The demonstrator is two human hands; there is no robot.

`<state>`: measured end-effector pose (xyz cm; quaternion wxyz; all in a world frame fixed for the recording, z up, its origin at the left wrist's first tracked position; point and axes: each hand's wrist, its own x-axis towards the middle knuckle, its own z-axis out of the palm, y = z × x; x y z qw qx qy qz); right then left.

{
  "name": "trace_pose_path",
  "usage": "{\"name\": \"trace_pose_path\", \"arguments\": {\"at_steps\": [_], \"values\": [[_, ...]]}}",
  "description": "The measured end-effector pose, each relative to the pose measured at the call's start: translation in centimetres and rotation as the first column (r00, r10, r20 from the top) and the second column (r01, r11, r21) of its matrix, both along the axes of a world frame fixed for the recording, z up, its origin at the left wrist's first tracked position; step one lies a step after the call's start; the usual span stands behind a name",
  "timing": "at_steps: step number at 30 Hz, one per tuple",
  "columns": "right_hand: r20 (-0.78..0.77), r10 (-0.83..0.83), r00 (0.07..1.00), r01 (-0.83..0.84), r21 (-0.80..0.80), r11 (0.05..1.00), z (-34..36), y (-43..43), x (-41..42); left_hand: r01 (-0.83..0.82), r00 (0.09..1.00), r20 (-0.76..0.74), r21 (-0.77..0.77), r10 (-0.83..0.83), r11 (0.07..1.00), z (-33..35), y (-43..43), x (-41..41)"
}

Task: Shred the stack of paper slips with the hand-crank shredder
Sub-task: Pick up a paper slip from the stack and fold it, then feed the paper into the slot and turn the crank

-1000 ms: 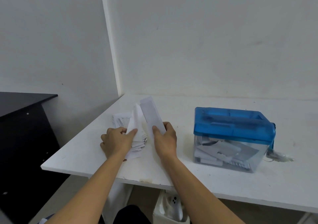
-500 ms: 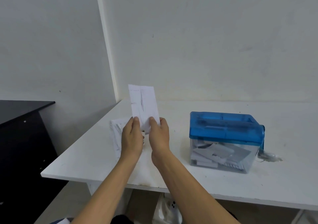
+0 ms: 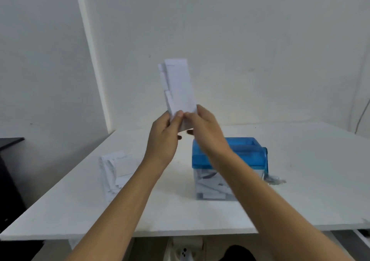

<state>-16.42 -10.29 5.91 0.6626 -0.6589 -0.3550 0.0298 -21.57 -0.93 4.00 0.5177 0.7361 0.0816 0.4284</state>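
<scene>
Both hands (image 3: 181, 132) have lifted the paper slips (image 3: 178, 86) higher, now above the shredder (image 3: 246, 152).

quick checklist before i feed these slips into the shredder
1. Grip: the left hand and right hand both pinch the lower end of the slips: ok
2. Edges squared: the slips are fanned, with stepped left edges: not ok
3. At the slot: the slips are held up in the air, left of the shredder, not at its lid: not ok
4. Slot clear: the right forearm covers part of the blue lid and the view is blurred: cannot tell
5. Crank free: nothing touches it: ok
6. Remaining stack out of the way: it lies apart from the shredder: ok
</scene>
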Motion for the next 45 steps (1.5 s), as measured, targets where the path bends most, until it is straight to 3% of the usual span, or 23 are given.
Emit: {"name": "trace_pose_path", "arguments": {"at_steps": [4, 8, 13, 19, 31, 33, 35, 37, 39, 42, 45], "values": [[0.165, -0.123, 0.978, 0.148, -0.149, 0.978, 0.7, -4.7, 3.9, 0.003, 0.975, -0.219, 0.203, 0.043, 0.979, 1.0, -1.5, 2.9], [0.232, -0.198, 0.952, 0.26, -0.275, 0.926, 0.0, -7.5, 7.6, 0.119, 0.917, -0.397, 0.357, 0.036, 0.926, 0.8, -3.0, 5.9], [0.212, -0.179, 0.961, 0.251, -0.392, 0.885, -1.2, -8.7, 10.4, 0.274, 0.824, -0.566, 0.364, -0.022, 0.89, 1.1, -3.9, 8.5], [0.243, -0.128, 0.961, 0.235, -0.484, 0.843, -3.0, -9.5, 11.0, 0.287, 0.787, -0.616, 0.419, 0.037, 0.861, -0.2, -3.9, 9.1], [0.396, -0.111, 0.912, 0.319, -0.513, 0.797, -4.1, -10.0, 10.9, 0.273, 0.809, -0.586, 0.441, 0.043, 0.855, -0.8, -3.5, 8.9], [0.382, -0.131, 0.915, 0.309, -0.453, 0.836, -4.4, -10.6, 11.3, 0.275, 0.803, -0.594, 0.419, 0.033, 0.865, -0.7, -3.6, 9.0], [0.324, -0.236, 0.916, 0.335, -0.297, 0.894, -5.2, -12.0, 11.5, 0.281, 0.796, -0.606, 0.369, 0.0, 0.886, -0.8, -3.6, 9.1], [0.271, -0.34, 0.901, 0.398, -0.2, 0.895, -6.4, -13.8, 11.0, 0.276, 0.796, -0.604, 0.338, -0.017, 0.9, -0.8, -3.6, 9.2], [0.348, -0.318, 0.882, 0.423, -0.285, 0.86, -8.3, -15.7, 9.7, 0.27, 0.798, -0.603, 0.329, -0.019, 0.905, -0.9, -3.5, 9.2], [0.582, -0.12, 0.804, 0.474, -0.506, 0.72, -11.1, -17.0, 7.5, 0.254, 0.798, -0.602, 0.34, 0.003, 0.906, -1.0, -3.4, 9.3], [0.615, -0.05, 0.787, 0.517, -0.612, 0.599, -13.1, -16.6, 6.5, 0.239, 0.8, -0.6, 0.357, 0.026, 0.903, -1.1, -3.6, 9.3]]}}
